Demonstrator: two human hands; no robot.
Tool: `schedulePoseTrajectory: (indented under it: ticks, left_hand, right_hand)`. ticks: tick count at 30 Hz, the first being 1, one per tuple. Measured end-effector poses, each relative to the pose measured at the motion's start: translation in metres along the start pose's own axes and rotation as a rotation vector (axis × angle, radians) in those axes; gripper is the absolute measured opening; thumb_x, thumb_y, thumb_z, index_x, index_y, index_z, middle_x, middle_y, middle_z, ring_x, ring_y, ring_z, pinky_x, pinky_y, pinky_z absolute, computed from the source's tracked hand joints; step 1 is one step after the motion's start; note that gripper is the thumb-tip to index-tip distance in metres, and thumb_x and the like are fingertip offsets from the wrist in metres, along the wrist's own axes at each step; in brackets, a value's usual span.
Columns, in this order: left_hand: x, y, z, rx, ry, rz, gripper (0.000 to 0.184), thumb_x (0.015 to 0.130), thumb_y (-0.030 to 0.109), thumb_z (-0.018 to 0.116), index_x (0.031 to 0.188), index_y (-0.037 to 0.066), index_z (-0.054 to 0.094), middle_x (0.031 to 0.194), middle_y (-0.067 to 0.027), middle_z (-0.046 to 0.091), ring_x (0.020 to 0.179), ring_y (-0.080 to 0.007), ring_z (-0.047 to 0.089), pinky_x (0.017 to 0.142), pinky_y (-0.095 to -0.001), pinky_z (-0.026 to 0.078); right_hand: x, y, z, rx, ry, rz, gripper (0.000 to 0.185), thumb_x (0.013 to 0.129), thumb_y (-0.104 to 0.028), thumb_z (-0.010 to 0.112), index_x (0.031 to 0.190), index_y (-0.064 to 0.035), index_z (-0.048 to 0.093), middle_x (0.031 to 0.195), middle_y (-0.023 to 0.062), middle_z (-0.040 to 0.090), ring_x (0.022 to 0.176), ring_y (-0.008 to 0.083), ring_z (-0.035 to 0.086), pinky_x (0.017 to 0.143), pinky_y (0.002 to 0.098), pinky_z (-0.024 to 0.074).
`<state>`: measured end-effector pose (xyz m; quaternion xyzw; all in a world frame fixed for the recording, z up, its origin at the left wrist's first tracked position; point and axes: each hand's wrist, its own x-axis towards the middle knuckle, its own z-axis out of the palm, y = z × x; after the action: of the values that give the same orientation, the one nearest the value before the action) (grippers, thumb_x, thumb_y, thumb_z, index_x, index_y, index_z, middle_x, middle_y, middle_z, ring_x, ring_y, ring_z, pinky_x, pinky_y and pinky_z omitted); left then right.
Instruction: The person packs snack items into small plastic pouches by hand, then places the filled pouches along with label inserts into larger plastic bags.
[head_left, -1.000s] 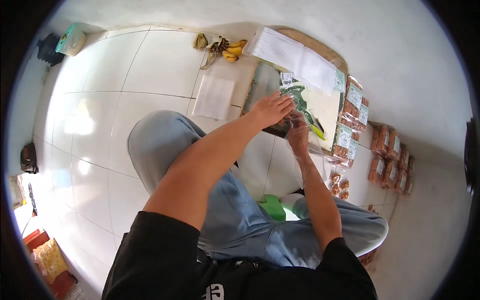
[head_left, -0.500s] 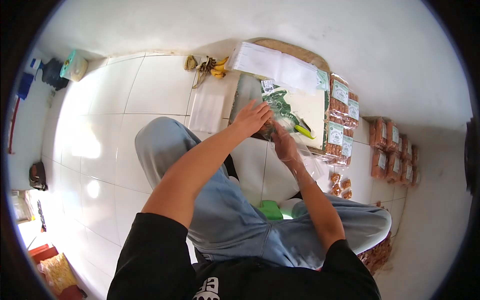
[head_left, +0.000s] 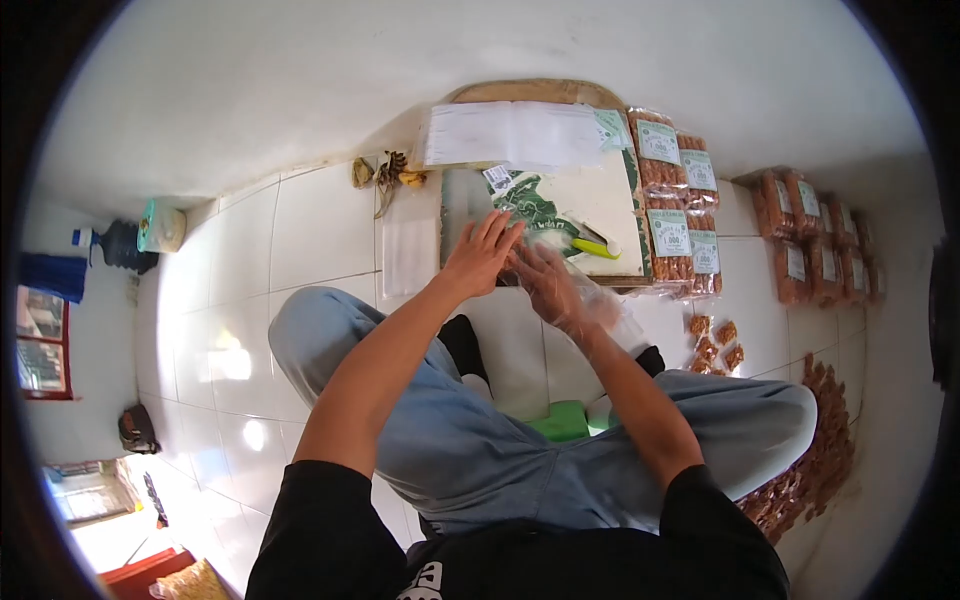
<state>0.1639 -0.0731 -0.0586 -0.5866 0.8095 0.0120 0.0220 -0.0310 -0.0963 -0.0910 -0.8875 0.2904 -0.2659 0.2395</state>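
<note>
My left hand (head_left: 482, 256) is over the near edge of a low board (head_left: 625, 215), its fingers stretched out and slightly apart. Close beside it, my right hand (head_left: 548, 284) has bent fingers on a clear plastic bag (head_left: 605, 305), which trails back along my right wrist. The fingertips of both hands nearly meet, and whatever lies beneath them is hidden. On the board, just beyond my hands, lies a lime-green handled tool (head_left: 594, 248) whose kind I cannot make out. A small printed label (head_left: 498, 179) sits farther back.
A stack of clear plastic sheets (head_left: 510, 135) lies across the board's far side. Labelled packs of brown snacks (head_left: 670, 235) stand to the right, with more packs (head_left: 822, 265) beyond. Small filled packets (head_left: 705, 343) lie on the floor. Bananas (head_left: 411, 179) rest at back left.
The view has shifted, so the board sits differently in it. My left hand has moved slightly away from my right. The right hand is still at the plastic bag.
</note>
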Motion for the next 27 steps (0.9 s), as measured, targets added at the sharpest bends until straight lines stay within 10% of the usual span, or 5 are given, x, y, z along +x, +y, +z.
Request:
schedulePoseTrajectory:
  ticks: [16,20,25,27]
  left_hand:
    - [0.005,0.0,-0.003,-0.175,-0.064,-0.043,0.08,0.072,0.017,0.072,0.141,0.014,0.032,0.15,-0.0147,0.029,0.144,-0.0351,0.022,0.111,-0.0594,0.024]
    - [0.003,0.0,-0.004,-0.168,0.018,-0.041,0.079,0.069,0.014,0.07,0.14,0.012,0.035,0.148,-0.0147,0.033,0.143,-0.0352,0.023,0.112,-0.0554,0.024]
    - [0.005,0.002,-0.01,-0.144,-0.005,-0.057,0.08,0.069,0.01,0.069,0.141,0.009,0.034,0.149,-0.0154,0.032,0.143,-0.0357,0.023,0.114,-0.0503,0.024]
    - [0.005,0.004,-0.011,-0.148,-0.002,-0.049,0.08,0.069,0.01,0.069,0.142,0.008,0.034,0.148,-0.0157,0.032,0.143,-0.0359,0.023,0.114,-0.0506,0.023]
  right_hand:
    - [-0.091,0.034,-0.104,0.047,-0.355,-0.024,0.049,0.09,-0.005,0.052,0.139,-0.0051,0.047,0.136,0.0138,0.054,0.125,0.0303,0.053,0.106,0.0395,0.0432]
    - [-0.151,0.059,-0.189,-0.273,-0.168,-0.437,0.044,0.082,-0.008,0.058,0.126,-0.0068,0.055,0.109,0.0093,0.066,0.094,0.0274,0.067,0.077,0.0375,0.0559]
    - [-0.261,0.141,-0.213,-0.504,-0.2,0.636,0.033,0.082,-0.014,0.062,0.114,-0.0085,0.059,0.103,0.0144,0.066,0.089,0.0319,0.067,0.071,0.0454,0.0543]
    - [-0.288,0.138,-0.201,-0.514,-0.304,0.734,0.032,0.082,-0.018,0.064,0.111,-0.0075,0.06,0.103,0.0146,0.065,0.09,0.0326,0.067,0.074,0.0455,0.0542]
